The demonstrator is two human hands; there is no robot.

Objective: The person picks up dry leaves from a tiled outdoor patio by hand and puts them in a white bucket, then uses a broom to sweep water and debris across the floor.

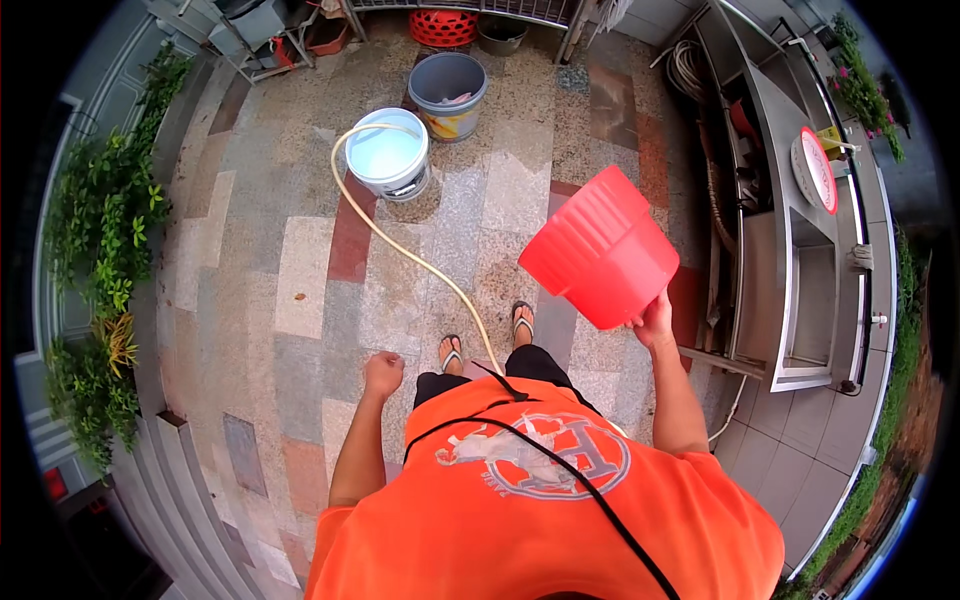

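A red plastic bucket (598,245) is held tilted in my right hand (652,318), whose fingers grip it at its lower end. My left hand (383,374) hangs beside my left thigh with fingers curled and nothing visible in them. Ahead of me stands a white bucket (385,180) with pale blue inside. A cream hose (440,275) arches over its rim and runs back across the paving past my feet. Just behind it is a grey bucket (448,122) with a yellow patterned band and something pale inside.
A steel sink counter (810,300) with a red-rimmed white basin (810,170) lines the right. Plants (95,210) and grey steps (195,500) border the left. At the back are a metal rack (350,15), red basket (442,28), dark pot (502,37) and coiled hose (682,70).
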